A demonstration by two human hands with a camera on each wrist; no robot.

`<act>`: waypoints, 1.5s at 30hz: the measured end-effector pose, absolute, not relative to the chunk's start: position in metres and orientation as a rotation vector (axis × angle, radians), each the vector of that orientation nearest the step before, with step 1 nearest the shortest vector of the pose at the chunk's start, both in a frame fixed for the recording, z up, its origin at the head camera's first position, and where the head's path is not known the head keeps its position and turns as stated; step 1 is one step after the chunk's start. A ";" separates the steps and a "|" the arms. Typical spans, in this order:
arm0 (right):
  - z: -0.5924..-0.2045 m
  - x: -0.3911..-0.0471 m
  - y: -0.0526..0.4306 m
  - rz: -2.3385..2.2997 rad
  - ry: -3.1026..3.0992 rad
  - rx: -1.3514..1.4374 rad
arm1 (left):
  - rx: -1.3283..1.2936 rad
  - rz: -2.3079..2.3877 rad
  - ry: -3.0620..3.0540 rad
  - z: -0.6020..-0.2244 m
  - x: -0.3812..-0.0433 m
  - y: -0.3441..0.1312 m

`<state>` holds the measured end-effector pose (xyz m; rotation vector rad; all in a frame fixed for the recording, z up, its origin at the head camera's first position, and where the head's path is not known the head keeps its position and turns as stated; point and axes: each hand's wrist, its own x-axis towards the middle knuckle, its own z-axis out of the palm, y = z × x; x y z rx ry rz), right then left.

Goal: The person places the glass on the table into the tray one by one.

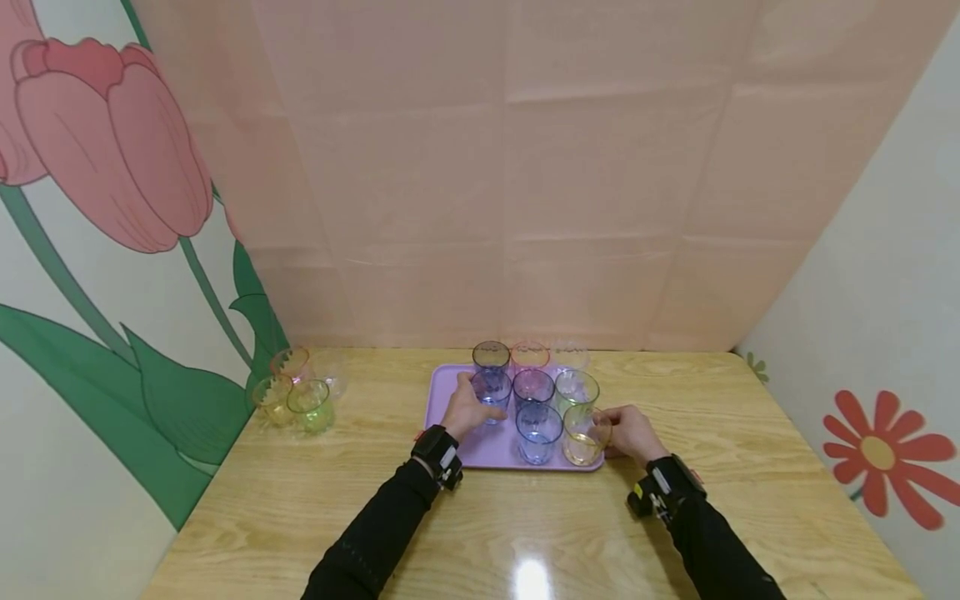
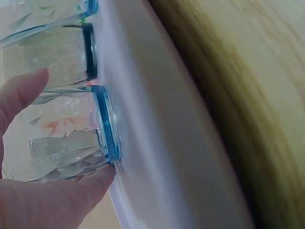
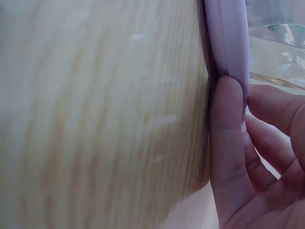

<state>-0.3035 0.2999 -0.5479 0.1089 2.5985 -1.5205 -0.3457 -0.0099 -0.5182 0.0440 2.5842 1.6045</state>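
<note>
A purple tray [image 1: 487,454] carries several tinted glasses in close rows. My left hand [image 1: 467,410] holds the blue glass [image 1: 492,387] at the tray's left side, thumb on one side and fingers on the other, as the left wrist view shows. That glass's blue end [image 2: 108,124] is down at the tray. At the tray's right edge, my right hand [image 1: 632,433] pinches the rim [image 3: 233,43] between thumb and fingers. Close beside those fingers stands a yellow glass [image 1: 585,446]. Another blue glass [image 1: 537,437] and a purple one [image 1: 533,390] stand between the hands.
On the table's left stand more glasses: a green one [image 1: 312,408], a yellow one [image 1: 273,404], a pink-orange one [image 1: 291,360] and a clear one [image 1: 333,375]. A draped pink sheet [image 1: 525,183] covers the back. A painted wall [image 1: 877,250] bounds the right.
</note>
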 end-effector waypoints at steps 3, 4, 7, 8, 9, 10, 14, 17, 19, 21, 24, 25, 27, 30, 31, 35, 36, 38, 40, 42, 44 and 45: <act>-0.548 -0.304 0.300 -1.514 2.601 0.110 | 0.037 1.611 2.582 -0.518 -0.345 -0.010; -0.548 -0.304 0.300 -1.515 2.600 0.113 | 0.037 1.611 2.583 -0.518 -0.345 -0.010; -0.549 -0.304 0.300 -1.507 2.603 0.114 | 0.045 1.625 2.577 -0.518 -0.345 -0.011; -0.549 -0.304 0.300 -1.509 2.603 0.121 | 0.054 1.631 2.574 -0.519 -0.345 -0.011; -0.549 -0.304 0.300 -1.504 2.605 0.116 | 0.064 1.646 2.568 -0.518 -0.344 -0.011; -0.550 -0.304 0.300 -1.504 2.606 0.121 | 0.075 1.657 2.567 -0.518 -0.344 -0.012; -0.551 -0.303 0.300 -1.511 2.604 0.119 | 0.126 1.704 2.562 -0.517 -0.343 -0.015; -0.551 -0.303 0.300 -1.520 2.598 0.125 | 0.153 1.732 2.534 -0.515 -0.342 -0.019; -0.552 -0.302 0.300 -1.515 2.601 0.123 | 0.169 1.745 2.500 -0.514 -0.340 -0.023; -0.553 -0.302 0.300 -1.508 2.607 0.116 | 0.184 1.754 2.467 -0.513 -0.338 -0.027; -0.554 -0.302 0.300 -1.515 2.607 0.111 | 0.210 1.743 2.458 -0.512 -0.336 -0.034; -0.554 -0.302 0.300 -1.519 2.606 0.109 | 0.221 1.739 2.458 -0.511 -0.336 -0.036; -0.554 -0.302 0.300 -1.522 2.606 0.108 | 0.245 1.732 2.453 -0.509 -0.333 -0.042; -0.553 -0.302 0.301 -1.518 2.608 0.111 | 0.278 1.723 2.440 -0.505 -0.329 -0.053; -0.552 -0.302 0.301 -1.517 2.607 0.108 | 0.286 1.725 2.432 -0.504 -0.327 -0.057; -0.550 -0.302 0.300 -1.520 2.600 0.125 | 0.282 1.723 2.460 -0.499 -0.319 -0.072; -0.549 -0.302 0.300 -1.520 2.600 0.133 | 0.266 1.734 2.466 -0.498 -0.317 -0.076; -0.548 -0.302 0.299 -1.514 2.603 0.130 | 0.227 1.785 2.473 -0.499 -0.314 -0.083; -0.548 -0.302 0.298 -1.513 2.601 0.136 | 0.189 1.862 2.468 -0.501 -0.312 -0.091; -0.547 -0.303 0.298 -1.507 2.598 0.134 | 0.141 1.945 2.458 -0.504 -0.310 -0.099; -0.548 -0.303 0.298 -1.507 2.596 0.144 | 0.108 2.012 2.460 -0.506 -0.310 -0.107; -0.548 -0.303 0.298 -1.510 2.596 0.146 | 0.089 2.045 2.459 -0.506 -0.311 -0.112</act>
